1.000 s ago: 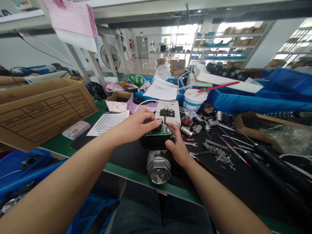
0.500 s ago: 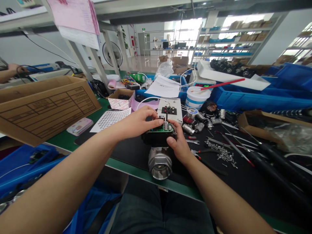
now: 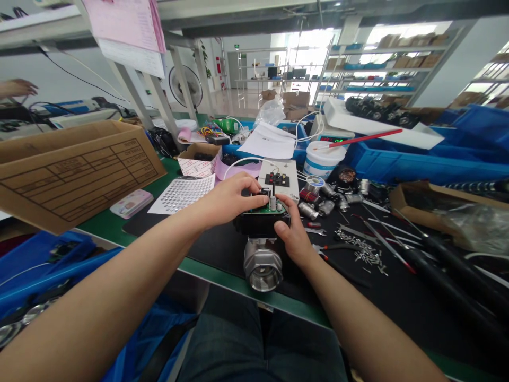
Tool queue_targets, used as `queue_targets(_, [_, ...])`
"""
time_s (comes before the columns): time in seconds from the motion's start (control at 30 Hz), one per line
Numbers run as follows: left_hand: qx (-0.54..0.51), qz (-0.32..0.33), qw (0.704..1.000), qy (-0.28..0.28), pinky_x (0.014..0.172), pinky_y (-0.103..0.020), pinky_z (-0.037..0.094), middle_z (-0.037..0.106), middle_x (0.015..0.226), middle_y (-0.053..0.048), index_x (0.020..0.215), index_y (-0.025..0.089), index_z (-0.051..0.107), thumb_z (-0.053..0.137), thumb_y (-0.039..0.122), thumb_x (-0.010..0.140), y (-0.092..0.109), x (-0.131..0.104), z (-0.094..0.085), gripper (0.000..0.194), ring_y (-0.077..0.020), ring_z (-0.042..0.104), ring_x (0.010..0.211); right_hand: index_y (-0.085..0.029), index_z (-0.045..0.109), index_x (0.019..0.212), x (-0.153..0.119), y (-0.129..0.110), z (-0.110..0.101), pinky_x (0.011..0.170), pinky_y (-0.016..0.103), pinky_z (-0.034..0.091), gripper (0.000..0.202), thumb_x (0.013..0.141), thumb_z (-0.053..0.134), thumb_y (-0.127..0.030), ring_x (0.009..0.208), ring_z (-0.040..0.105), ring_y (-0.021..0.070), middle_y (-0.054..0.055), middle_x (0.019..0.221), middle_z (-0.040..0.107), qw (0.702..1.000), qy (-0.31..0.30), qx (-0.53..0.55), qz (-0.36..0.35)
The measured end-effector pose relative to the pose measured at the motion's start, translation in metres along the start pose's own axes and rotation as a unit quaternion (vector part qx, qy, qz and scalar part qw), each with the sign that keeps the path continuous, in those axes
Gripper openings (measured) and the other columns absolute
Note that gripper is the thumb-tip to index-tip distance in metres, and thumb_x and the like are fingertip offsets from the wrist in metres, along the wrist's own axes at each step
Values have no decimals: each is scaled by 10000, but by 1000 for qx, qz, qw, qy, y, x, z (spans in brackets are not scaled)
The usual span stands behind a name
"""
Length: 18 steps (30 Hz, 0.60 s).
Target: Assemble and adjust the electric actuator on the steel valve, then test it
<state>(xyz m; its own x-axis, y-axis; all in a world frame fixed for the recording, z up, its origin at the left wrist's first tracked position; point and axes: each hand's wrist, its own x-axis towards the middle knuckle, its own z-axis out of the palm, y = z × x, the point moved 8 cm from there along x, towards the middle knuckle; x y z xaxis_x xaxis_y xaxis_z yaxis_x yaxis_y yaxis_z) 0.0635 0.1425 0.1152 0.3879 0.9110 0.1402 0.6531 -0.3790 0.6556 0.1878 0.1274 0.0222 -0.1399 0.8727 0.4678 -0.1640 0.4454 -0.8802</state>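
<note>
Black-matted worktop (image 3: 222, 249) w/ green edge carries a brown cardboard box (image 3: 75, 170) at left. Near the front edge sits a black actuator housing (image 3: 260, 225) on a silver metal valve fitting (image 3: 263, 268). Right hand (image 3: 294, 233) grips the housing's side; left hand (image 3: 228, 199) fingers pinch a part on its green circuit board (image 3: 265, 210).

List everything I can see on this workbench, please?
black housing: one, black, mat centre
green circuit board: one, atop the housing
metal fitting: one, silver, below the housing
white tub: one, behind, red stick across it
cardboard box: one, brown, left
blue bins: several, right rear
small metal parts: many, silver, right of housing
left hand: fingers on the board
right hand: gripping the housing's side
</note>
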Motion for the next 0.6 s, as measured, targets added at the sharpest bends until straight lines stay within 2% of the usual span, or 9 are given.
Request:
queue_targets(0.13, [-24, -4, 1000, -9, 952, -345, 411, 638, 1060, -42, 751, 201, 599, 569, 468, 784, 1, -2, -2, 271, -216, 576, 1027, -242, 382, 1240, 0, -1, 2, 974, 412, 440, 694, 768, 637, -682, 1180, 500, 287, 97, 1222, 542, 1000, -10, 2, 4])
queue_targets(0.3, [-51, -18, 998, -13, 987, -327, 401, 648, 1132, -50, 978, 192, 643, 467, 502, 858, -3, -4, -5, 376, -216, 556, 1105, -237, 376, 1235, 0, 0, 1, 954, 401, 451, 696, 769, 617, -694, 1188, 497, 285, 100, 1219, 547, 1000, -9, -15, 11])
queue_targets(0.47, [-6, 5, 999, -31, 1002, -329, 392, 617, 1140, -47, 892, 201, 663, 479, 504, 842, -1, -4, -2, 359, -212, 563, 1088, -239, 379, 1235, 1, 1, 0, 958, 416, 446, 698, 768, 603, -708, 1185, 498, 287, 100, 1214, 550, 1000, 0, -23, 9])
queue_targets(0.6, [27, -13, 999, -39, 1014, -344, 376, 595, 1170, -46, 891, 216, 649, 552, 512, 768, -3, -4, -1, 334, -226, 547, 1116, -236, 355, 1262, 1, 4, 0, 967, 413, 445, 741, 761, 608, -720, 1185, 502, 290, 104, 1229, 543, 999, -23, -23, 22])
